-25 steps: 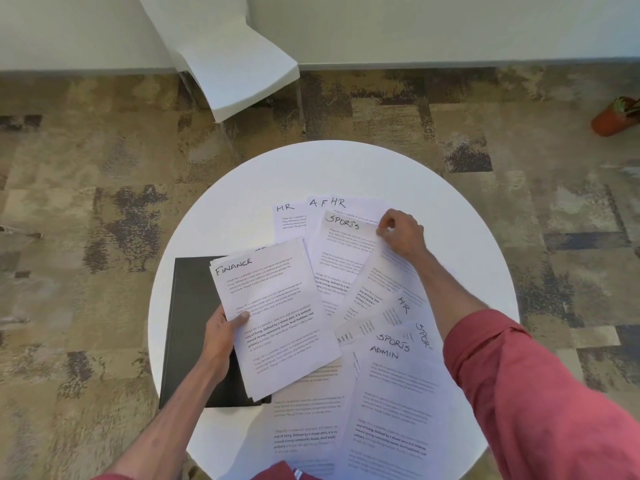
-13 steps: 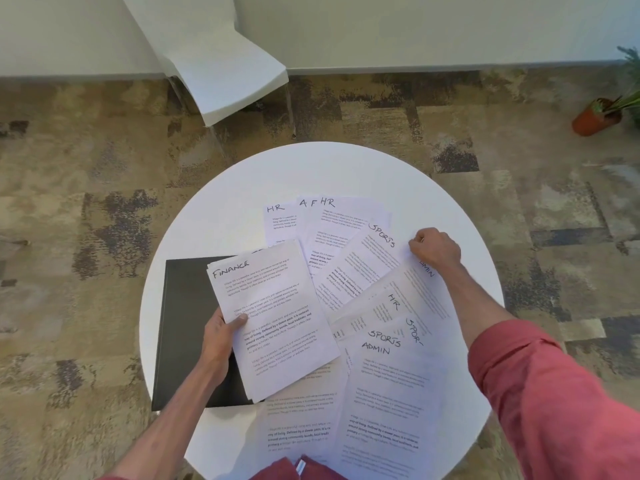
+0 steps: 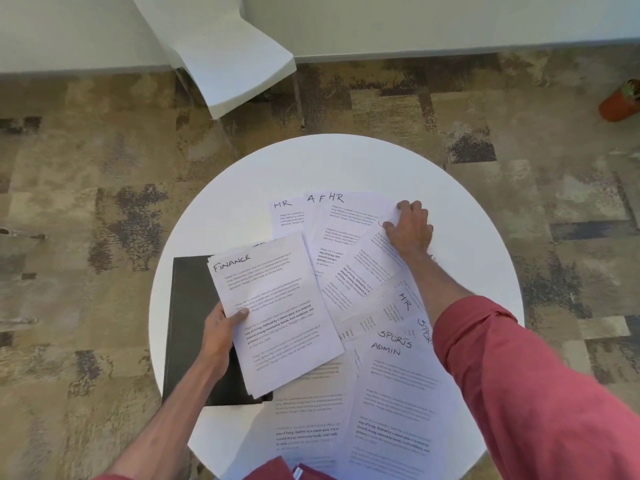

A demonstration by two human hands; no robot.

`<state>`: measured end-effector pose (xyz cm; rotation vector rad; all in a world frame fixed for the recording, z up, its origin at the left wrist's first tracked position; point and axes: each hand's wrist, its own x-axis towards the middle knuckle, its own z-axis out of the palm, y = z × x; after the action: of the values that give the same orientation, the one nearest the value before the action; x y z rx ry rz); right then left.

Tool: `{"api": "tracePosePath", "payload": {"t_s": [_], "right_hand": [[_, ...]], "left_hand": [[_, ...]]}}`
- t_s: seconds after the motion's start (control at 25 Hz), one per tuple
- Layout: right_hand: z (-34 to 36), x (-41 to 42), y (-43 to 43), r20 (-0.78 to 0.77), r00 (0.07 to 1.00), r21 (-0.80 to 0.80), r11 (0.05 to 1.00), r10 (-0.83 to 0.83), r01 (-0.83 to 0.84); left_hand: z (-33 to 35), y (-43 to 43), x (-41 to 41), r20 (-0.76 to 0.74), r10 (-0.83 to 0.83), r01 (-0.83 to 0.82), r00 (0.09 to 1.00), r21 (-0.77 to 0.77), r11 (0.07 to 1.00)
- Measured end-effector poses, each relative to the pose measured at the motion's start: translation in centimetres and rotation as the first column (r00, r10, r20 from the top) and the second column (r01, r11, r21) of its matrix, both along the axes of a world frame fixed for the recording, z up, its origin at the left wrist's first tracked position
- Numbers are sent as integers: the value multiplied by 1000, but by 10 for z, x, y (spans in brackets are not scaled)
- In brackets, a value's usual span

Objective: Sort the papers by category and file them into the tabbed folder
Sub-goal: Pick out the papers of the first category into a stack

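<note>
1. Your right hand (image 3: 410, 230) went back up the round white table (image 3: 478, 237) from the spot further out to the right where it had been half a second before, and landed on the far sheets with fingers curled down, thumb and fingertips gathering a corner; whether it had truly pinched a page you couldn't tell from that angle.
2. That told me you were hunting the next match, with the sorting well short of done and nothing filed.
3. Your left hand (image 3: 220, 332) stayed put, thumb clamped over the white stack headed "FINANCE" (image 3: 277, 306), held above the closed black folder (image 3: 192, 323).
4. Handwritten headings read clearly: "HR" (image 3: 282, 204) at the far left, "A", "F" and "HR" (image 3: 335, 197) beside it, another "HR" (image 3: 403, 301) mid-spread, then "SPORTS" (image 3: 394, 339) and "ADMIN" (image 3: 385, 348) near you.
5. One heading by your red sleeve (image 3: 519, 375) was cut off at "SPOR".
</note>
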<state>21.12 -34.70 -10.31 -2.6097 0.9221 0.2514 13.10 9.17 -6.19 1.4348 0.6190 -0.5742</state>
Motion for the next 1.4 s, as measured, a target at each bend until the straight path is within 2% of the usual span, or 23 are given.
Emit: {"api": "tracePosePath", "payload": {"t_s": [0.2,0.28,0.44,0.56,0.64,0.72,0.88,1.0,1.12,1.2,1.28,1.4], "right_hand": [[-1,-4,2,58,996,-56,997,61,-58],[2,-5,4,80,996,-25,999,49,-47],[7,-7,3,155,988,182,982,17,-45],[20,-7,-7,250,963,397,918,-105,-4],[30,-7,-17,292,945,428,904,-147,8],[33,-12,-30,257,961,364,931,-102,2],[40,-38,-58,-17,998,177,983,61,-57],[51,-53,-73,-297,950,50,996,91,-80],[57,-59,-78,-426,902,-74,991,65,-107],[58,-53,-73,-392,918,-149,980,67,-135],[55,-41,-63,-267,957,-179,971,111,-162],[51,-15,-37,-73,978,-100,975,194,-201]], "left_hand": [[1,3,-2,9,-3,3,1000,7,1000],[0,2,-5,5,-7,7,1000,6,1000],[-1,0,-9,-4,-5,5,1000,1,1000],[1,-4,-9,-11,-20,19,1000,-6,1000],[2,-6,-8,-2,-32,32,999,-14,999],[4,-7,-7,10,-36,37,999,-20,999],[6,-6,-7,14,-13,14,1000,-35,999],[3,-6,-9,-1,12,-12,1000,-31,999],[0,-7,-10,-22,21,-22,1000,-18,1000],[-2,-7,-11,-29,17,-17,999,-4,1000],[-2,-7,-12,-35,17,-17,999,7,1000],[-4,-6,-10,-50,30,-29,998,21,999]]}}
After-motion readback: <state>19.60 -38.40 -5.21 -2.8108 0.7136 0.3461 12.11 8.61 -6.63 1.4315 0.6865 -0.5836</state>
